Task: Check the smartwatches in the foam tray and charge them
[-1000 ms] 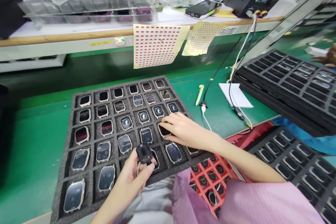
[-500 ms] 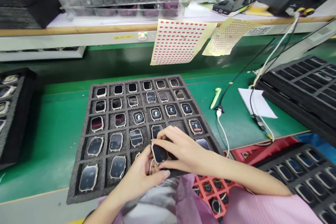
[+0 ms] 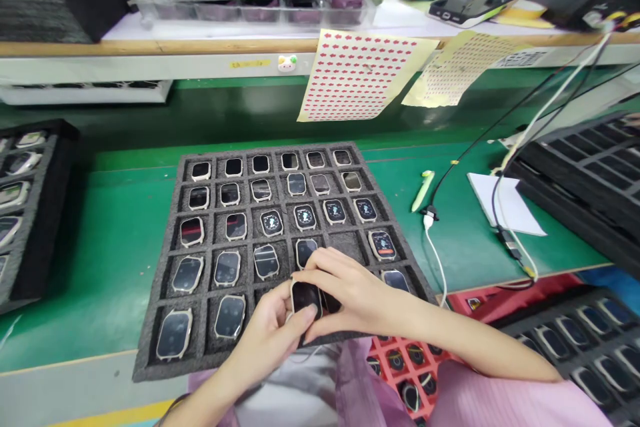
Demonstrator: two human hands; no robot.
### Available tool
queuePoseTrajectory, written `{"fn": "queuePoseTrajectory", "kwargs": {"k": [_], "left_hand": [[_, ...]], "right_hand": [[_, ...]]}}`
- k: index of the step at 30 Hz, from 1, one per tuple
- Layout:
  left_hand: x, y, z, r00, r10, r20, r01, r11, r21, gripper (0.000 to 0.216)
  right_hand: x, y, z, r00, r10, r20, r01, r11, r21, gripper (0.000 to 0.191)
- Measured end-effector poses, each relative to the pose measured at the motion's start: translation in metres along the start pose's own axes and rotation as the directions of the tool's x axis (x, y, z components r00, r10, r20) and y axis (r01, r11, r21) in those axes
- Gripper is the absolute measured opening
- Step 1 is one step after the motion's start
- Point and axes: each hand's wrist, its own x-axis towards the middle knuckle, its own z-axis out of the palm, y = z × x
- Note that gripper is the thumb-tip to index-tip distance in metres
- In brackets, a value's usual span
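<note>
Above the near edge of the grey foam tray (image 3: 159,293), a smartwatch (image 3: 304,295) with a dark screen and pale case is held between both hands. My left hand (image 3: 276,328) grips its left side and lower part, the thumb lying on the screen. The fingers of my right hand (image 3: 353,290) close round its top and right edges. A dark shape shows beneath the right fingers; I cannot tell whether it is held. Other strapless watches fill most tray cells, several with lit faces (image 3: 305,217). Below the hands, a thin white cord (image 3: 306,355) is partly visible.
Right of the tray lie a green pen (image 3: 423,191), a white cable (image 3: 436,250) and a white paper (image 3: 507,203). Dark foam trays stand at left (image 3: 43,213) and right (image 3: 575,203). A red tray (image 3: 395,359) sits low by my lap. Arrow-sticker sheets (image 3: 363,77) hang from the shelf.
My left thumb has moved up from below the watch onto its screen. The pale loop seen by the left fingers is now hidden. The camera view has shifted slightly.
</note>
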Motion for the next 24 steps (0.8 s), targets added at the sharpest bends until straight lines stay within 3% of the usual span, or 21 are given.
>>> {"fn": "queuePoseTrajectory", "kwargs": {"k": [4, 24], "left_hand": [[0.000, 0.004, 0.000, 0.994, 0.106, 0.022, -0.106, 0.994, 0.026, 0.023], [-0.002, 0.002, 0.001, 0.990, 0.127, 0.055, -0.131, 0.988, 0.084, 0.020]], "right_hand": [[-0.004, 0.000, 0.003, 0.998, 0.007, -0.057, -0.004, 0.998, 0.061, 0.052], [-0.012, -0.002, 0.006, 0.989, -0.074, -0.131, 0.087, 0.992, 0.094, 0.057]]}}
